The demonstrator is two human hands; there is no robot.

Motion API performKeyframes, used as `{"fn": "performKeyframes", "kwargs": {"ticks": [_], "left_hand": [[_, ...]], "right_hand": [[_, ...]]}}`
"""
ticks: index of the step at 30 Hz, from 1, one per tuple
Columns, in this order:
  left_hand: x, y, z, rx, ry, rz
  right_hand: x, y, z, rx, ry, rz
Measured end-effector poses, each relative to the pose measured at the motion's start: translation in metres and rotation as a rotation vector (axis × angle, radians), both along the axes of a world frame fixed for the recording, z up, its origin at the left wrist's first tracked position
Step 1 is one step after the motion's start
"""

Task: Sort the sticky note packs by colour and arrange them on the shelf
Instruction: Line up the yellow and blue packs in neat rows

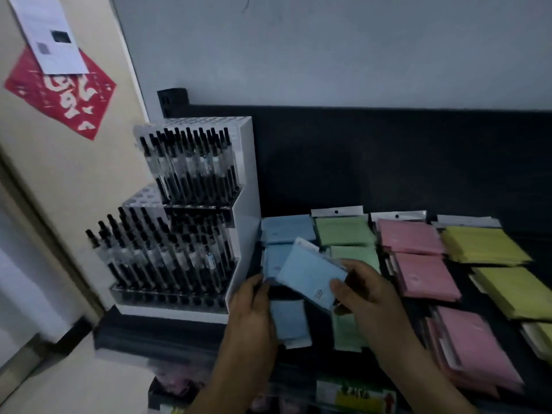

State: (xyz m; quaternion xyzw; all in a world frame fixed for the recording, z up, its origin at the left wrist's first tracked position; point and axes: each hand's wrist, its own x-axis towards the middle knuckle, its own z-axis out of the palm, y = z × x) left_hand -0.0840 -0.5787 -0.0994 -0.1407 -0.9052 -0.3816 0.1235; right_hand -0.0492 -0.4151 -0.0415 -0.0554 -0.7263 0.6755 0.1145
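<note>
upper left of frame: red paper cut-out (59,94) fixed on a beige door (74,174), top corner overlapped by a white printed sheet (49,34).

left of centre: white stepped display rack (245,180) standing on the black shelf (155,331), loaded in two tiers with upright black-capped pens (191,165).

centre, on the shelf: blue sticky note packs (288,230) laid in a column from back to front, just beside the rack's right side.

lower centre: left hand (251,306) at the left edge of the blue column, thumb against the packs. view blurred here; cannot tell whether gripping or only touching.

centre: one tilted blue pack (310,273) raised above the blue column, white header end pointing to upper left. pinched at its lower right corner by the right hand (367,291), thumb on top, fingers beneath. hands near each other, not touching, tilted pack between them.

right of the blue column: green packs (343,231) in a parallel column, middle part hidden under the right hand.

further right: pink packs (409,237) in a column of overlapping piles, back to front.

right edge of frame: yellow packs (484,243) likewise in a column, nearest pile cut off by the frame edge.
</note>
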Motion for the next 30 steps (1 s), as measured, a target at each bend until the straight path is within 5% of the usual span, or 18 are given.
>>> {"fn": "performKeyframes", "kwargs": {"ticks": [9,13,18,21,25,30], "left_hand": [[0.015,-0.026,0.03,0.29,-0.084,-0.277],[0.017,-0.027,0.047,0.417,-0.283,-0.357],[0.013,-0.029,0.05,0.468,-0.301,-0.415],[0.007,-0.036,0.053,0.351,-0.211,-0.424],[-0.011,-0.04,0.052,-0.044,0.105,-0.442],[-0.017,-0.039,0.045,-0.605,0.061,-0.553]], "right_hand": [[0.028,-0.055,-0.007,0.047,0.01,-0.282],[0.037,-0.081,-0.011,0.238,0.077,-0.278],[0.04,-0.094,-0.019,0.384,0.108,-0.287],[0.045,-0.092,-0.022,0.389,0.074,-0.234],[0.053,-0.084,-0.021,0.422,0.142,-0.311],[0.061,-0.065,-0.023,0.429,0.146,-0.391]]}}
